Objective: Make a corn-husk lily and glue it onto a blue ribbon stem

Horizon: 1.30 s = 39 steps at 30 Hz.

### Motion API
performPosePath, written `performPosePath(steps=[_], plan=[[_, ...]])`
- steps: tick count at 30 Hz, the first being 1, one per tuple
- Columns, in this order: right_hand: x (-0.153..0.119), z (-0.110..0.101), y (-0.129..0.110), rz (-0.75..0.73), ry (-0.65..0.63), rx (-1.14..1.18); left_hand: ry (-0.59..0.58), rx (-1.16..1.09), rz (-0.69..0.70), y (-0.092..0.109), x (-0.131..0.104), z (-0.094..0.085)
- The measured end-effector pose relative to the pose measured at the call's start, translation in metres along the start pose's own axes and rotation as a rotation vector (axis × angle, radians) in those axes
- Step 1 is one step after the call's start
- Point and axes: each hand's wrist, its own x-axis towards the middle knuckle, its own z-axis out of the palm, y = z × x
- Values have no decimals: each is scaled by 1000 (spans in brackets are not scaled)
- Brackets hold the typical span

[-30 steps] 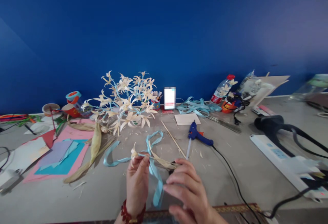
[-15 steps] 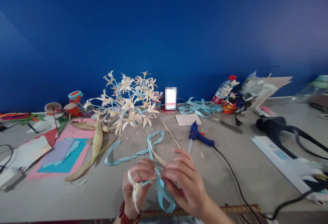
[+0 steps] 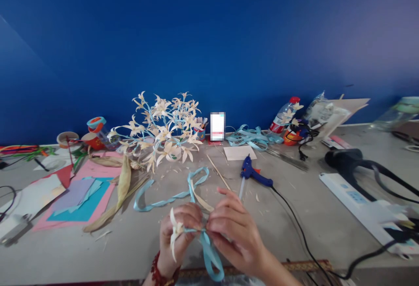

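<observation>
Low in the middle of the head view, my left hand (image 3: 183, 246) is closed on the stem of a pale cream flower (image 3: 176, 230) whose petals poke out to the left. The part of the stem behind the bloom is wrapped in light blue. My right hand (image 3: 236, 236) pinches at the stem's other end, fingertips close to those of the left. Light blue ribbon (image 3: 211, 257) hangs in a loop below the fingertips and also runs over the table beyond the hands. What exactly lies between the right fingertips is partly hidden.
A blue glue gun (image 3: 252, 172) lies right of centre, its cord trailing to the front. Behind the hands stands a bunch of cream flowers (image 3: 163, 135). Dried husks (image 3: 123, 181) and coloured paper (image 3: 77, 196) lie left; a power strip (image 3: 360, 203) lies right.
The flower has turned in my left hand, so its petals now point more up and down. Both hands stay close together, and the ribbon loop has swung slightly lower.
</observation>
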Motion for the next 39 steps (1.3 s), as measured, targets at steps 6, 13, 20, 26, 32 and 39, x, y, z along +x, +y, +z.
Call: performPosePath(steps=[6,13,20,26,32,39], plan=[[-6,2,5,111,-9,-33,-60,-226,-120,-1,0,13],[-25,4,-5,6,187,-314,81,-244,-156,-6,3,18],[-19,21,-13,222,131,-336,220,-127,-126,-7,0,23],[-21,24,-8,144,173,-238,190,-15,-61,-10,1,18],[-25,23,-3,-66,156,-144,195,2,-53,-8,2,18],[-25,25,-6,-105,35,-141,241,32,-85,-8,3,17]])
